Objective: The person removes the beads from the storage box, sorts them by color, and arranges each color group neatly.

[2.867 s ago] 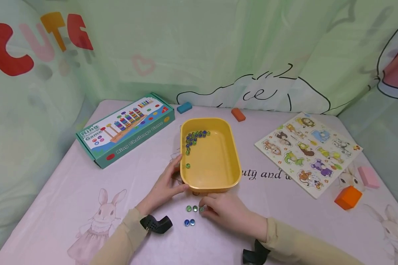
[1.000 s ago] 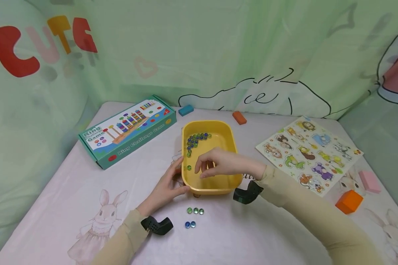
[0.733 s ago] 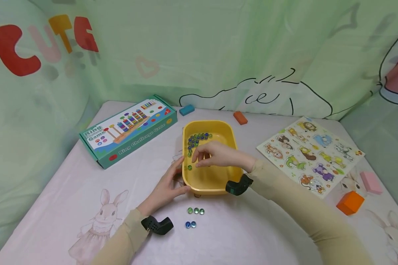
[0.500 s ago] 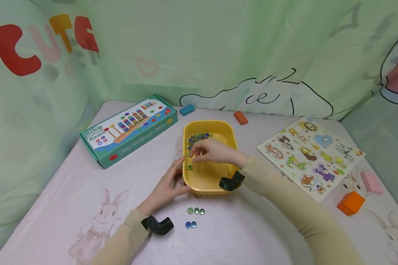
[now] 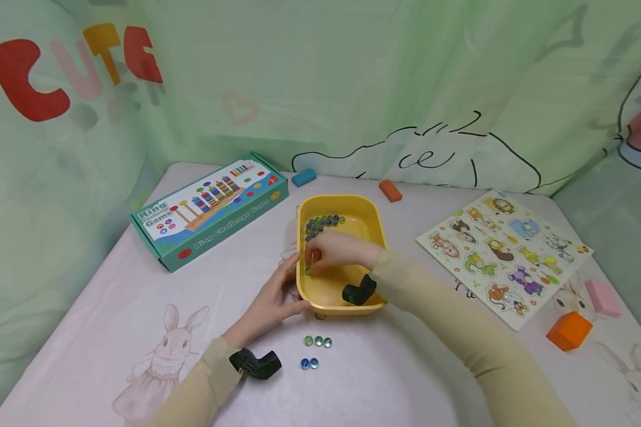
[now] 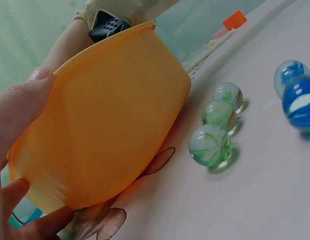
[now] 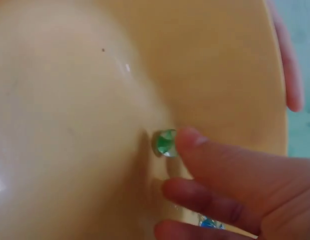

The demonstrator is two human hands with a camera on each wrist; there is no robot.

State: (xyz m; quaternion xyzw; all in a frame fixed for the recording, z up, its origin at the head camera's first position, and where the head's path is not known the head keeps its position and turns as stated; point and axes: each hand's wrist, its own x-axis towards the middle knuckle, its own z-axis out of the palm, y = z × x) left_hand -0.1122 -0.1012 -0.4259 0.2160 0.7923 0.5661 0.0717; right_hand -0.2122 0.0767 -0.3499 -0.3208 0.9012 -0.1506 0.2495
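Observation:
My left hand [image 5: 269,301] holds the near left corner of a yellow plastic bin [image 5: 320,292]: thumb at the rim, fingers against the outer side wall. Inside the bin, my right hand [image 5: 339,249] reaches down near the left wall, fingers bent. In the right wrist view its thumb overlaps a green-swirled glass marble [image 7: 166,143], while a gap separates thumb and index fingertips. Several blue and green marbles [image 5: 320,223] cluster in the far left of the bin, partly hidden by this hand. Outside, three green marbles [image 5: 319,341] line up above two blue marbles [image 5: 309,363].
A green Ring Challenge Game box [image 5: 210,210] lies back left. Blue [image 5: 304,177] and orange [image 5: 390,191] blocks sit behind the bin. Right of it are an animal puzzle board [image 5: 504,255], an orange block [image 5: 569,331] and a pink block [image 5: 603,298].
My right hand has left a green marble at the end of the row on the cloth, moved into the bin, then shifted left to its wall. My left hand stays at the corner.

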